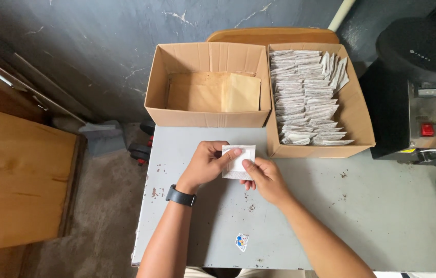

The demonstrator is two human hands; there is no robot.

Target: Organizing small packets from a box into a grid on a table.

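Grey metal table [362, 216], scuffed, bearing two cardboard boxes: left box [205, 119] lined with brown paper, right box [358, 110] packed with rows of white sachets [305, 98]. Risk, by judgement: thin packet slipping or tearing under uneven pull from both sides. Left hand [205, 164] and right hand [265, 177] close together, fingertips pinched shut on one small white sachet [238, 162], held just above the table before the boxes.

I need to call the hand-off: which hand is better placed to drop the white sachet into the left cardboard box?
Probably the left hand. It pinches the white sachet together with the right hand, and sits directly below the left cardboard box, while the right lies nearer the sachet-filled box.
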